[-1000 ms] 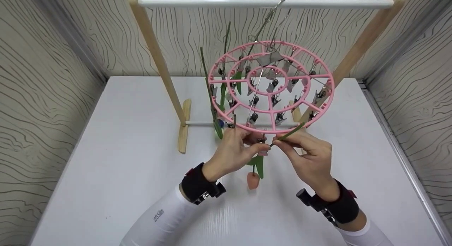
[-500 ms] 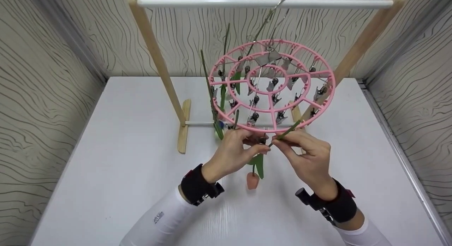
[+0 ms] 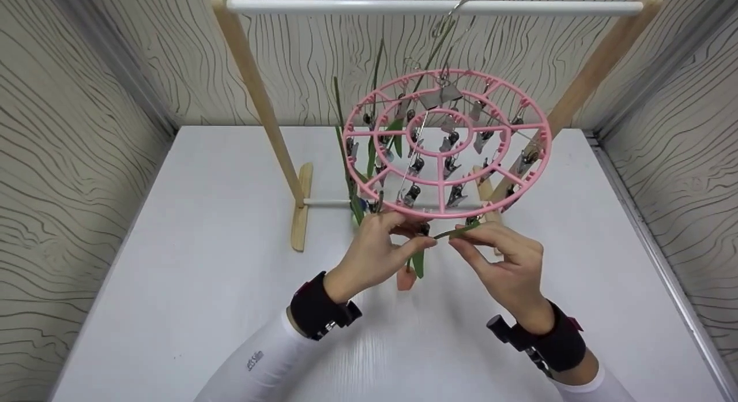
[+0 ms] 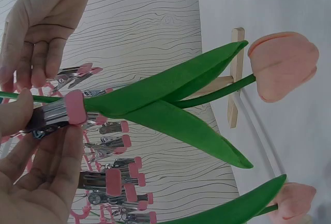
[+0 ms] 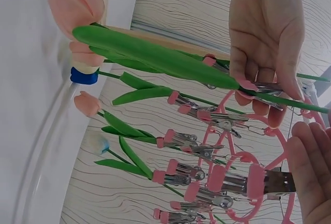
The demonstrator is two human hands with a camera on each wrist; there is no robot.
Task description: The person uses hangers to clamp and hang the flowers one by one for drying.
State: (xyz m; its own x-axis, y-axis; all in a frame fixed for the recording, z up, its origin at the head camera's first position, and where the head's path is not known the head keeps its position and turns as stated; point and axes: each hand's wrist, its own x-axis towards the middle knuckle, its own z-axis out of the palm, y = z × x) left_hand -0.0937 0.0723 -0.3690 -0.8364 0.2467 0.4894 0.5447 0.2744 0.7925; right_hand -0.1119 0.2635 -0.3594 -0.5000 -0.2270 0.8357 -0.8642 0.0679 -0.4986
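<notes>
Just below the near rim of a pink round clip hanger [image 3: 441,214], my left hand [image 3: 372,246] holds a metal clip [image 4: 51,115] with pink tips. Those tips sit on the green stem [image 4: 39,99] of a peach artificial tulip [image 4: 284,66], right above its leaves [image 4: 155,87]. The tulip hangs head down; in the head view its bloom [image 3: 406,279] shows below my left hand. My right hand [image 3: 510,263] pinches the upper stem between thumb and index finger, its other fingers [image 5: 307,167] fairly straight in the right wrist view.
The hanger hooks onto a white rod [image 3: 346,7] between wooden posts [image 3: 248,73]. Several more tulips hang from clips on its left side, among them a peach one [image 5: 87,104] and a white-blue one [image 5: 95,144]. Other metal clips [image 3: 456,194] dangle around the rings. A white table [image 3: 202,246] lies beneath.
The tulip's bloom has risen slightly and shifted left. Its upper stem has tipped flatter toward the right, and my hands are a little farther apart. The hanger has swung slightly right.
</notes>
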